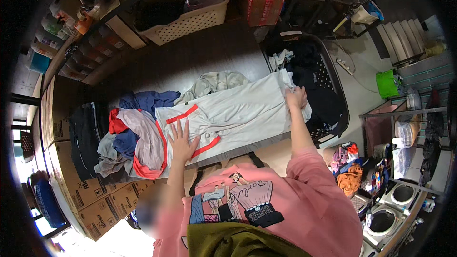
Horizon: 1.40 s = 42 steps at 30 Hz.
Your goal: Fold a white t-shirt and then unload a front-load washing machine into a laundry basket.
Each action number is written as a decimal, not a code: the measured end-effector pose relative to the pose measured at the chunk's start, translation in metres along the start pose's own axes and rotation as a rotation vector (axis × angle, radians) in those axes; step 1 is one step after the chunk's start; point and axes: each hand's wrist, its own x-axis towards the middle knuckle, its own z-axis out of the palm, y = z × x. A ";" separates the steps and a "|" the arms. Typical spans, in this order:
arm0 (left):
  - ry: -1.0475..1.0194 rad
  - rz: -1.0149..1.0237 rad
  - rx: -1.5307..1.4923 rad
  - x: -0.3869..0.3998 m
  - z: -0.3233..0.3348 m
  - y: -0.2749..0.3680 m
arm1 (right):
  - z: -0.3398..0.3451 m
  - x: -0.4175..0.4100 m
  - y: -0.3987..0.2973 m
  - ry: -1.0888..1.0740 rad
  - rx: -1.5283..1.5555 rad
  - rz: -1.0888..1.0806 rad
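A white garment with red trim point(242, 109) lies stretched lengthwise across the dark table point(214, 48). My left hand point(182, 140) rests flat with spread fingers on its trimmed end, near the red bands. At the far right end my right hand point(296, 99) has its fingers bent over the white cloth, holding its edge. Left of my left hand lies a pale garment with red edging point(144, 142), partly over a grey cloth point(110, 155) and a blue cloth point(125, 144). Behind the white garment are a crumpled light camouflage-like cloth point(216, 84) and a navy cloth point(150, 100).
A black laundry basket point(337, 89) with dark clothes stands against the table's right end. A cream perforated basket point(192, 23) and a taped cardboard box point(267, 1) are at the back. Cardboard cartons point(85, 185) stand at left, washing machines point(383, 221) at lower right.
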 end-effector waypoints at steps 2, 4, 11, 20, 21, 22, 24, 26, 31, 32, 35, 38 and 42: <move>-0.002 0.011 -0.033 0.001 -0.001 -0.001 | -0.003 0.011 0.007 0.155 -0.060 -0.099; -0.010 0.025 -0.038 0.004 -0.001 0.000 | -0.018 0.027 0.019 0.163 0.583 -0.074; -0.040 0.010 -0.029 0.001 -0.004 -0.003 | -0.033 -0.004 0.019 0.047 0.336 0.096; -0.041 0.017 -0.017 0.004 -0.002 -0.001 | 0.018 0.043 0.024 -0.565 0.229 0.020; -0.039 0.018 -0.019 0.004 -0.002 -0.001 | 0.017 0.039 0.027 -0.476 0.271 -0.068; -0.034 0.005 -0.020 0.004 -0.001 -0.002 | 0.017 0.038 0.028 -0.483 0.268 -0.079; -0.023 0.034 -0.021 0.006 0.001 0.000 | 0.007 0.033 0.032 -0.215 0.164 -0.363; -0.019 0.008 -0.019 0.000 0.000 -0.006 | -0.018 0.009 0.016 0.072 0.014 -0.613; -0.011 0.006 -0.019 0.000 0.001 -0.006 | -0.058 0.007 -0.003 -0.032 0.114 -0.442; -0.007 0.003 -0.023 -0.001 0.000 -0.006 | -0.065 0.001 -0.012 -0.030 0.112 -0.449; -0.008 0.006 -0.071 0.001 -0.009 -0.001 | -0.078 -0.018 -0.038 -0.064 0.280 -0.468; 0.048 -0.030 -0.115 0.003 -0.020 -0.003 | -0.097 -0.072 -0.092 -0.147 0.391 -0.524; 0.297 -0.014 -0.740 0.006 -0.037 -0.010 | -0.099 -0.174 -0.158 -0.473 0.705 -0.720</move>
